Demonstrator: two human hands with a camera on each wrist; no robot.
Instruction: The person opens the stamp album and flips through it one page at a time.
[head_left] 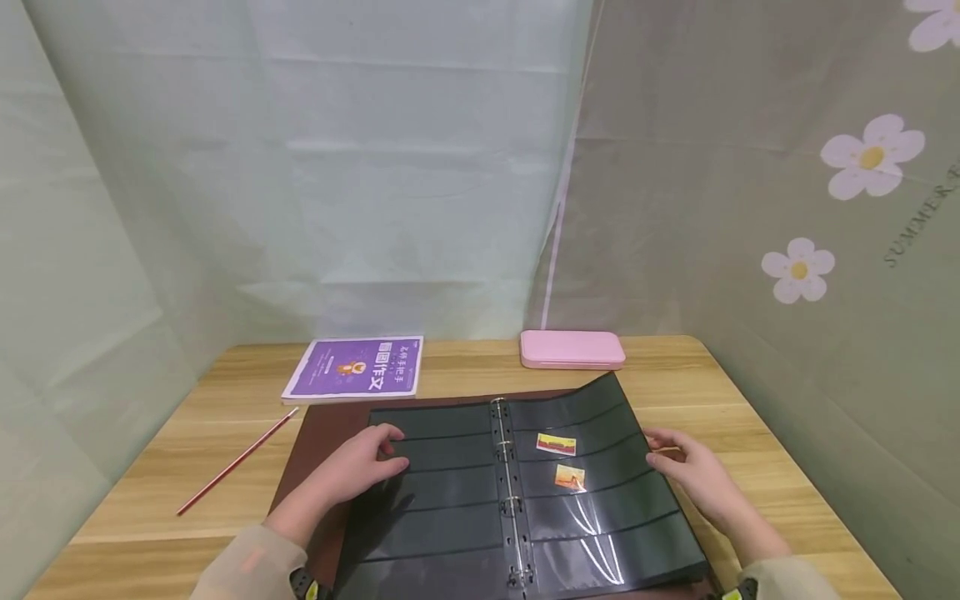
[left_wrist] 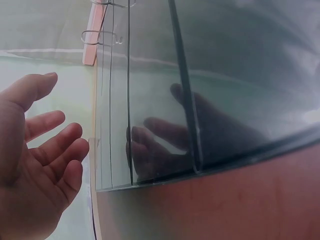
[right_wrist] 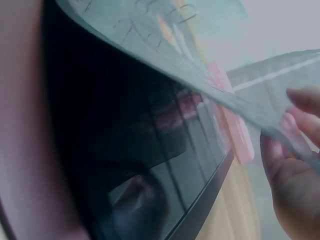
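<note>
A ring-bound stamp album with black pocket pages (head_left: pixel 435 490) lies spread on its brown cover (head_left: pixel 318 437). Two small stamps sit in pockets of the right-hand page: a yellow and red stamp (head_left: pixel 557 444), and below it an orange stamp (head_left: pixel 570 477). My right hand (head_left: pixel 697 475) pinches the outer edge of that page (right_wrist: pixel 240 105), which is lifted off the black sheet below in the right wrist view. Over the outer part of the left-hand page is my left hand (head_left: pixel 360 467), fingers loosely bent, holding nothing; its reflection shows on the plastic in the left wrist view.
Behind the album, a purple booklet (head_left: pixel 352 368) lies at the back left of the wooden table (head_left: pixel 150 483) and a pink pencil case (head_left: pixel 572 349) at the back right. A red pencil (head_left: pixel 237 461) lies left of the album. Hanging cloth (head_left: pixel 420 167) surrounds the table.
</note>
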